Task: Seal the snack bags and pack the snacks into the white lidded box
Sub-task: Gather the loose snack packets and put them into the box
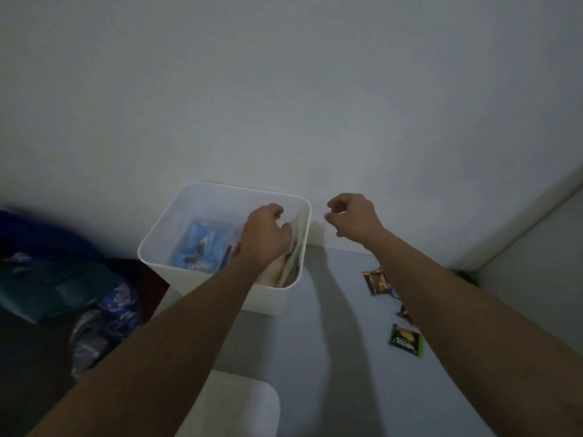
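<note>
A white box (176,225) stands open against the wall on the pale table. Inside it lie blue snack packets (202,244), and a pale snack bag (291,247) stands along its right wall. My left hand (266,238) reaches into the box and grips the top of that bag. My right hand (353,217) hovers just right of the box, fingers curled and apart, holding nothing. The white lid (233,405) lies at the table's near edge. Small snack packets remain on the table by my right forearm: a brown one (375,282) and a green one (405,340).
A dark packet (405,315) peeks out beside my right forearm. Left of the table sits a heap of blue and teal bags and cloth (63,279). A white wall rises right behind the box, and a pale ledge (536,247) runs along the right.
</note>
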Demonstrator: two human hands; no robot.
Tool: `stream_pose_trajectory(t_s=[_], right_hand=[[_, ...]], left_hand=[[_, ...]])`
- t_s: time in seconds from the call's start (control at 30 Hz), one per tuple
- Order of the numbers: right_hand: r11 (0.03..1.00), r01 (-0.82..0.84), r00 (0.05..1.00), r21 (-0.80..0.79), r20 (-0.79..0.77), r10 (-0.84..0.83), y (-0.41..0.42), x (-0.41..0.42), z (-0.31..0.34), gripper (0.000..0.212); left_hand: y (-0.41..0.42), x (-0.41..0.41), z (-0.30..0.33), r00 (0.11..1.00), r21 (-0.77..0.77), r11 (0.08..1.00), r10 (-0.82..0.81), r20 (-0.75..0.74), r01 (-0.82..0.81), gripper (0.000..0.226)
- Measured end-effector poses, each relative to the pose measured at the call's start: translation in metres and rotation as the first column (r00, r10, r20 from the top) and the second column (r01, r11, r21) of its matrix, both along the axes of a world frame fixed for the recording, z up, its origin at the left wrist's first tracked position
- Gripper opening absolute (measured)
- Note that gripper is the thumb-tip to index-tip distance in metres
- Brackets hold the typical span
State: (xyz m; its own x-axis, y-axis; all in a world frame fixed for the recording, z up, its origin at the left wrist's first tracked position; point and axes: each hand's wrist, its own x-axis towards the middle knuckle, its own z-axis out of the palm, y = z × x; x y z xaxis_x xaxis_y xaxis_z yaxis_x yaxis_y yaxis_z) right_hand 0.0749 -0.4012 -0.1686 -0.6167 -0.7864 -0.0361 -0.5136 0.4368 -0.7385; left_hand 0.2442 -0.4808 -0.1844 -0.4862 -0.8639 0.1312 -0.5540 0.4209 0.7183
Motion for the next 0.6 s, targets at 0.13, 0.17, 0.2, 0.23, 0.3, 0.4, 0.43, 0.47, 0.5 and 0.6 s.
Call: stream_pose_trajectory(t_s=[0.13, 0.17, 0.2, 0.23, 0.3, 0.4, 0.43, 0.47, 0.5, 0.6], right_hand=[[0.991, 0.062, 0.998, 0.117, -0.001, -0.062, 0.067, -0.039, -0.025, 0.031], [0.986, 0.073, 0.997, 0.152, -0.010, -0.072, 0.084, -0.046, -0.032, 0.032], [0.978, 0.084, 0.996, 0.189, -0.016, -0.083, 0.101, -0.054, -0.039, 0.033], [0.971, 0.096, 0.995, 0.221, -0.019, -0.094, 0.118, -0.061, -0.048, 0.034], [0.953, 0.110, 0.994, 0.282, -0.037, -0.104, 0.149, -0.073, -0.065, 0.037], [0.930, 0.100, 0.993, 0.354, -0.088, -0.073, 0.191, -0.085, -0.096, 0.049], [0.928, 0.078, 0.994, 0.364, -0.102, -0.044, 0.203, -0.088, -0.107, 0.052], [0.925, 0.058, 0.993, 0.375, -0.114, -0.017, 0.214, -0.091, -0.117, 0.056], [0.920, 0.044, 0.992, 0.389, -0.126, 0.006, 0.224, -0.095, -0.127, 0.060], [0.888, 0.003, 0.984, 0.460, -0.159, 0.080, 0.241, -0.108, -0.152, 0.078]], left_hand=[[0.051, -0.046, -0.009, 0.986, -0.212, 0.963, -0.168, 0.008, 0.165, 0.036], [0.063, -0.057, -0.014, 0.974, -0.268, 0.937, -0.217, 0.061, 0.225, 0.036], [0.075, -0.067, -0.022, 0.958, -0.302, 0.909, -0.266, 0.110, 0.287, 0.037], [0.086, -0.076, -0.031, 0.938, -0.311, 0.885, -0.313, 0.150, 0.346, 0.038], [0.106, -0.092, -0.055, 0.896, -0.294, 0.849, -0.392, 0.207, 0.439, 0.042], [0.133, -0.108, -0.093, 0.833, -0.220, 0.813, -0.477, 0.282, 0.540, 0.048], [0.141, -0.112, -0.106, 0.808, -0.194, 0.801, -0.494, 0.321, 0.567, 0.053], [0.148, -0.115, -0.120, 0.782, -0.167, 0.789, -0.509, 0.360, 0.591, 0.060], [0.155, -0.118, -0.134, 0.756, -0.135, 0.780, -0.524, 0.392, 0.611, 0.069], [0.169, -0.131, -0.159, 0.707, -0.080, 0.761, -0.552, 0.441, 0.644, 0.088]])
